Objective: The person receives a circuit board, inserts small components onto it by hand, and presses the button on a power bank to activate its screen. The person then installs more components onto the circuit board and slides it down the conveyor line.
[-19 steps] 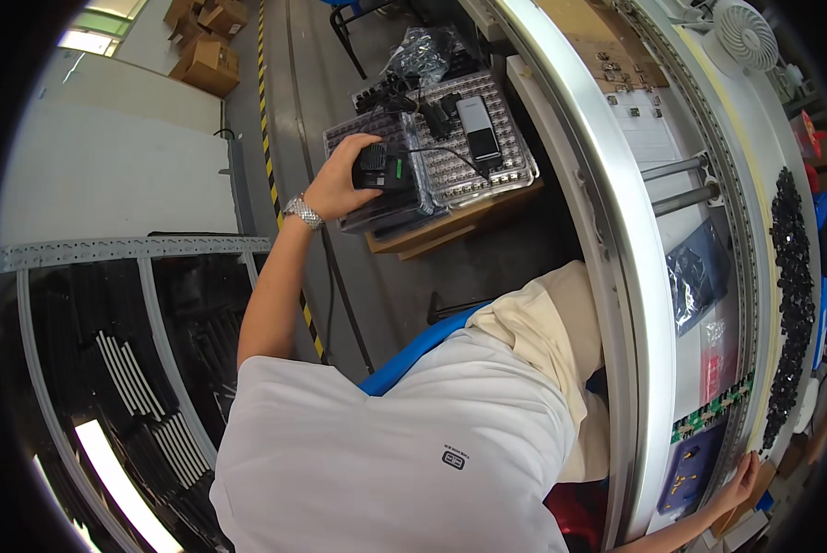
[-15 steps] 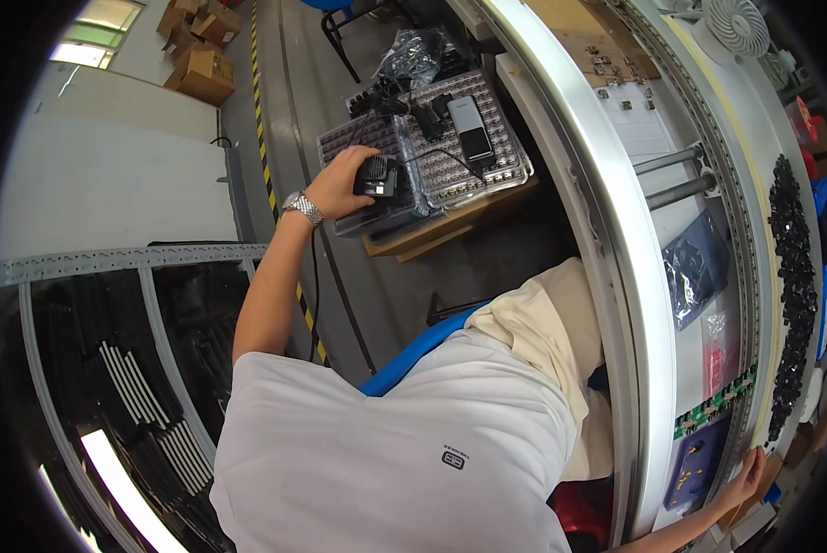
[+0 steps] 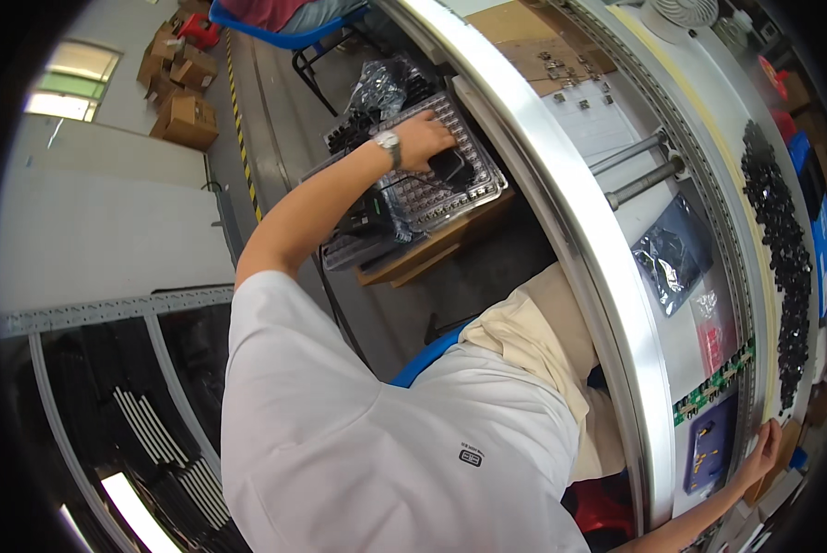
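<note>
My left hand (image 3: 425, 140) lies over a phone-shaped silver-and-black device (image 3: 452, 171), fingers curled round its upper part. The hand covers the silver half; the dark half shows below it. Under the device is a clear plastic tray (image 3: 423, 214) with rows of small parts. Left of that tray, a small black box-like device with a cable (image 3: 367, 214) rests on a dark tray. My right hand (image 3: 761, 452) is far off at the lower right, its fingers drawn together at the bench's edge strip, beside a long heap of small black parts (image 3: 782, 240). Whatever its fingertips hold is too small to make out.
A thick metal rail (image 3: 561, 175) curves between me and the bench. On the bench lie a dark plastic bag (image 3: 673, 253), a green circuit-board strip (image 3: 713, 382) and a blue plate (image 3: 711, 447). A cardboard box (image 3: 441, 244) supports the trays. A person sits on a blue chair (image 3: 289, 35) behind.
My left hand has let go of the small black device, leaving it on the dark tray, and has moved right onto the phone-shaped device. My right hand stays at the bench edge.
</note>
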Available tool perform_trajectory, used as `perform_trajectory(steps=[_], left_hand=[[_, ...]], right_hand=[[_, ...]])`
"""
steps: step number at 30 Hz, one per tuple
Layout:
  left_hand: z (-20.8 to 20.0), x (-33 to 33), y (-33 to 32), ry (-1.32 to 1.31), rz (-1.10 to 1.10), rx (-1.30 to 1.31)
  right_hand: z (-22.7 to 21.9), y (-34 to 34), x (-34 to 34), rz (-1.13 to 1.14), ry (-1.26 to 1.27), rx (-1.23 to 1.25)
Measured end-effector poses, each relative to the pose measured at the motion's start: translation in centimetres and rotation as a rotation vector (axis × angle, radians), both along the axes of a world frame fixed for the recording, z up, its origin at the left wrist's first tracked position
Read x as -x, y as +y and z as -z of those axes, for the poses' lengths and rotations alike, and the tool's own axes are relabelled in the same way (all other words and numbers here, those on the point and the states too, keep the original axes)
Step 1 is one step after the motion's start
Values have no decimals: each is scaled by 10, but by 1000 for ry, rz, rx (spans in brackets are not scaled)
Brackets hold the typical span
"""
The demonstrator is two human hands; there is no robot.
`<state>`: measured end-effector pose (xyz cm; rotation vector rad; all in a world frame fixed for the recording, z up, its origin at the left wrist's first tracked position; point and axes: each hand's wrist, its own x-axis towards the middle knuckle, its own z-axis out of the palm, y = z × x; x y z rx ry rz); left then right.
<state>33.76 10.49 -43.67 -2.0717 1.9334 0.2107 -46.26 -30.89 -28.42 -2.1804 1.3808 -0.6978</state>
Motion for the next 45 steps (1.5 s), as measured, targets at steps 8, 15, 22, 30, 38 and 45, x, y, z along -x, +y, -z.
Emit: perform_trajectory(steps=[8, 15, 22, 30, 38, 45], left_hand=[[-107, 26, 92, -141, -123, 724], [-141, 38, 144, -122, -261, 876], [-124, 46, 136, 230, -545, 892], [-113, 18, 91, 80, -363, 447], [-117, 23, 27, 15, -417, -105], [-93, 5, 48, 457, -781, 94]], right_hand=[[1, -4, 18, 54, -19, -34], [-3, 0, 1, 82, 9, -50], [-5, 0, -2, 124, 20, -46], [-1, 7, -6, 112, 49, -34], [-6, 5, -7, 103, 52, -86], [-7, 9, -14, 121, 83, -66]])
